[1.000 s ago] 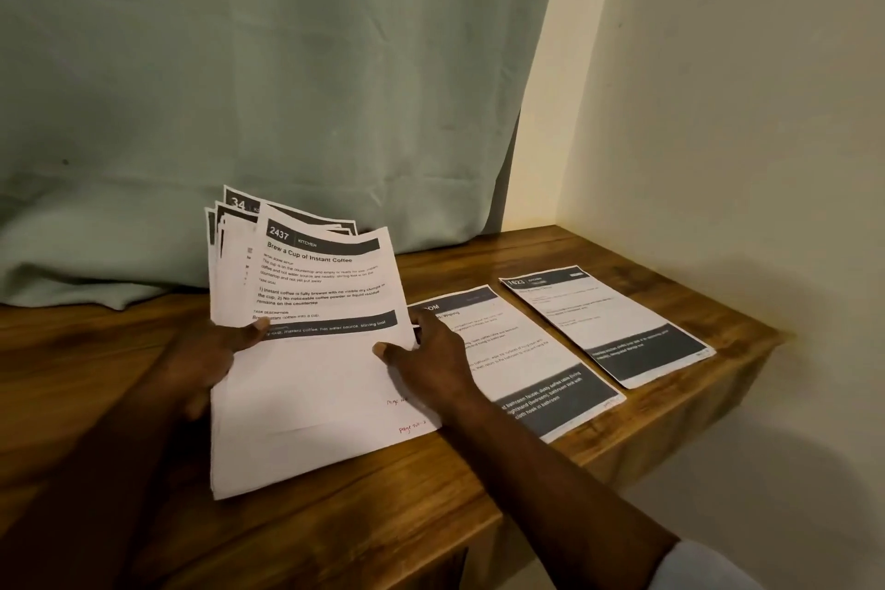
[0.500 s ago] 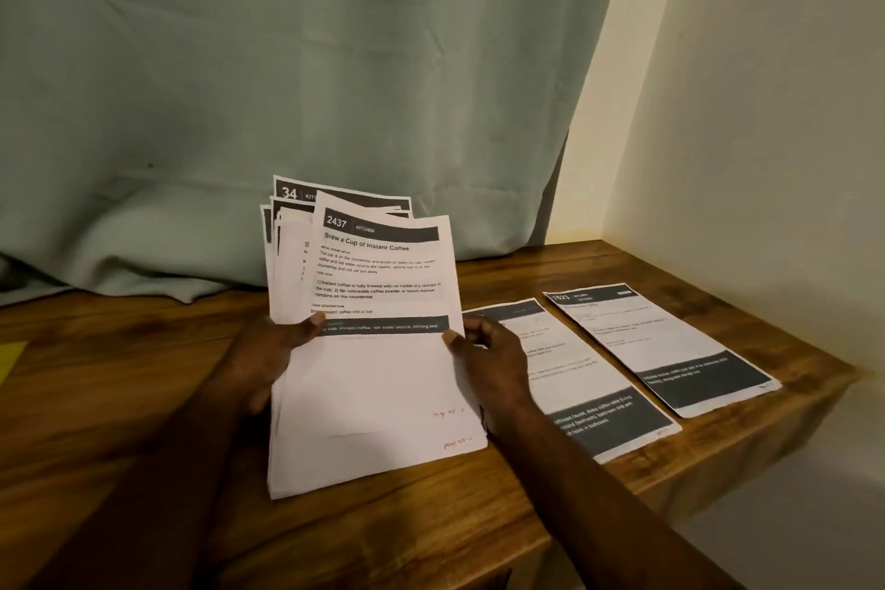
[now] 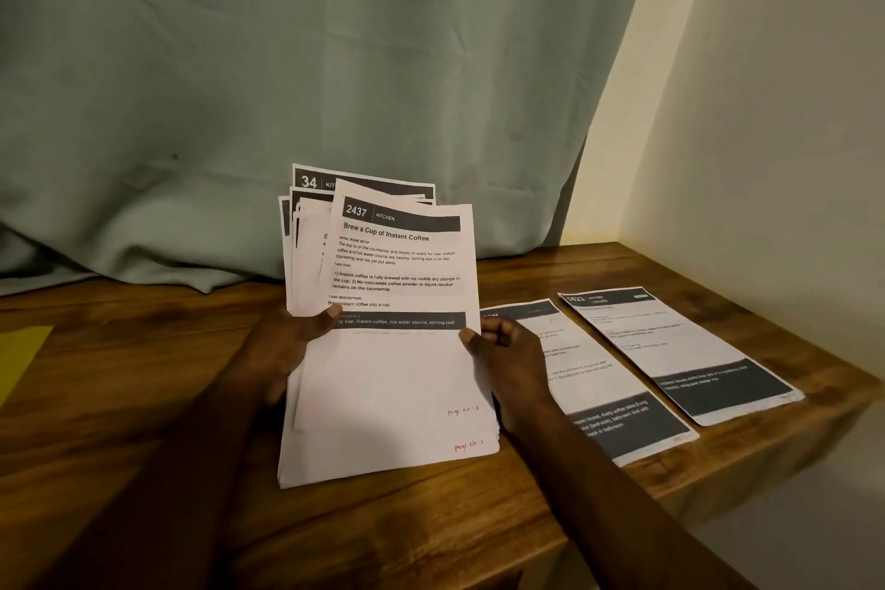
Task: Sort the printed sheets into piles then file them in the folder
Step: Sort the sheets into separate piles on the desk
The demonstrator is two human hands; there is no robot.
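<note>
As we look down through the head camera, most of the sorting seems undone. Our left hand (image 3: pixel 282 345) grips the unsorted stack (image 3: pixel 383 422), tilted up from the wooden table (image 3: pixel 143 398), and our right hand (image 3: pixel 507 350) pinches the right edge of the top sheet (image 3: pixel 402 264). Just beside it lie the middle sheet (image 3: pixel 598 378) and the outer sheet (image 3: pixel 670 350), flat and apart. Nothing looks filed. The yellow corner (image 3: pixel 19 355) far left may be the folder.

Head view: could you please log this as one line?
left hand holds stack; right hand pinches top sheet; middle sheet, right sheet on table
</note>
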